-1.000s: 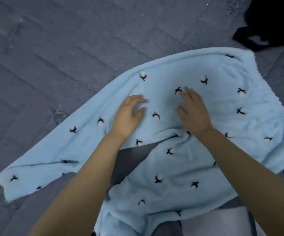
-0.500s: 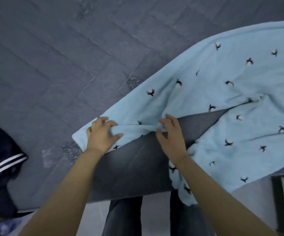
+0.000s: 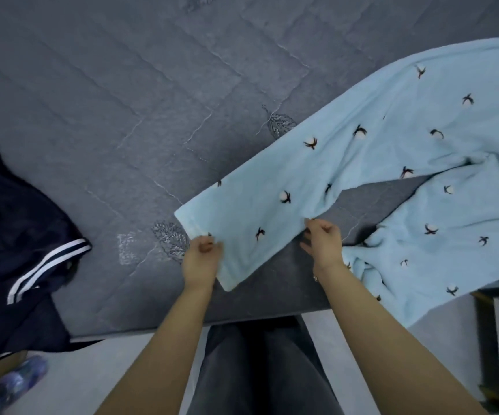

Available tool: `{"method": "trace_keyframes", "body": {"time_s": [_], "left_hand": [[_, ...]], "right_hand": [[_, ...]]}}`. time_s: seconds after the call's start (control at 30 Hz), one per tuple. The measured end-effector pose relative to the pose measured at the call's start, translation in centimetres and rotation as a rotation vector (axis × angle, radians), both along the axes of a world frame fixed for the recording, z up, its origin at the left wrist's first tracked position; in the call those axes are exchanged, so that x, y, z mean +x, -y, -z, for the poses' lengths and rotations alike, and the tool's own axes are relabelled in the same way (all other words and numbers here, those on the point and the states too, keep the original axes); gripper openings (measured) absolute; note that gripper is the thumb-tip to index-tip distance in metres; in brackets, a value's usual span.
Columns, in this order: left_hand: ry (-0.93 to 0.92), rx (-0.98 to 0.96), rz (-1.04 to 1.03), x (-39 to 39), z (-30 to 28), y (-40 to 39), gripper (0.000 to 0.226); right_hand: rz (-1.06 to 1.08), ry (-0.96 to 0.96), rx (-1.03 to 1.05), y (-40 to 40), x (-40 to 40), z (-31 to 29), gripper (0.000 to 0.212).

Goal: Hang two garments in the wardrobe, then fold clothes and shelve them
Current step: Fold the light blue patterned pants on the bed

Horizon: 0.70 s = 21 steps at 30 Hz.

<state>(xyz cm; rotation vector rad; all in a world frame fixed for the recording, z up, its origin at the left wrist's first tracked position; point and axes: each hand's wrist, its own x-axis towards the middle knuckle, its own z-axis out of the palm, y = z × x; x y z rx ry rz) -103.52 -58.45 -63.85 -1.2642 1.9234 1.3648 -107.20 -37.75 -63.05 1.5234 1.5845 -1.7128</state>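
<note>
Here, pyjama leg (image 3: pixel 260 217) between pinching hands (image 3: pixel 261 250)

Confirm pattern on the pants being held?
Light blue pants with small dark-and-white motifs all over; head view.

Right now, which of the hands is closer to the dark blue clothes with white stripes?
Left. The left hand grips the blue pajama pants' cuff, nearer the striped clothes. The right hand grips farther away.
</note>
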Motion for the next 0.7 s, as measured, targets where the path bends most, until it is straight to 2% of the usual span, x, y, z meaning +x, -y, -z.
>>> {"method": "trace_keyframes", "body": {"time_s": [0.03,0.1,0.2,0.27,0.33,0.47,0.57,0.7], "left_hand": [[0.009,-0.013,-0.147,-0.1,0.1,0.4,0.025],[0.090,0.093,-0.343,-0.6,0.4,0.8,0.043],[0.153,0.260,-0.291,-1.4,1.2,0.7,0.050],[0.120,0.249,-0.212,-2.0,1.4,0.0,0.045],[-0.026,0.157,-0.129,-2.8,1.2,-0.7,0.040],[-0.463,0.034,0.075,-6.8,-1.9,0.9,0.017],[-0.618,-0.120,0.192,-10.6,-5.2,4.3,0.012],[-0.759,-0.131,0.161,-15.5,-6.3,10.0,0.017]], "right_hand": [[0.041,0.014,-0.022,0.1,0.1,0.2,0.045],[0.106,0.029,-0.124,0.3,0.2,0.5,0.046],[0.095,-0.030,-0.275,0.9,-0.5,0.9,0.036],[0.080,-0.060,-0.293,1.1,-1.0,1.2,0.037],[0.095,-0.080,-0.300,1.2,-1.2,1.4,0.035],[0.213,-0.153,-0.387,1.3,-2.3,0.9,0.037],[0.229,-0.230,-0.462,2.8,-3.9,0.1,0.037],[0.253,-0.288,-0.529,7.5,-7.0,-0.2,0.036]]}}
